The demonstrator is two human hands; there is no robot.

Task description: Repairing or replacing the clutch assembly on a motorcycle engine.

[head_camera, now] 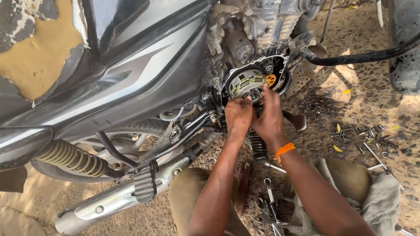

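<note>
Head view, looking down at a motorcycle with its engine side cover off. Clutch assembly (247, 83) exposed in the open engine case (280, 59), round and ringed with plates, an orange gear (271, 80) just beside it on the right. Left hand (238, 116) pressed against the lower edge of the clutch assembly, fingers curled under it; grip half closed (exactly what lies between the fingers hidden, cannot tell). Right hand (267, 118) touching the left, fingers reaching up onto the lower right of the same assembly; grip likewise curled, contents not visible. Orange band (284, 150) around the right wrist. Black hose (363, 56) crossing from the engine toward the upper right. Footrest (297, 120) just right of the hands. Dark coil spring (258, 146) below the hands, between the forearms. Chrome exhaust pipe (122, 196) lower left, with a yellowish rear shock spring (72, 157) above it. Spanners (269, 205) lying on the ground between the knees. Small bolts and springs (372, 137) scattered on the sandy ground (372, 96) at right, near a grey rag (380, 196).
</note>
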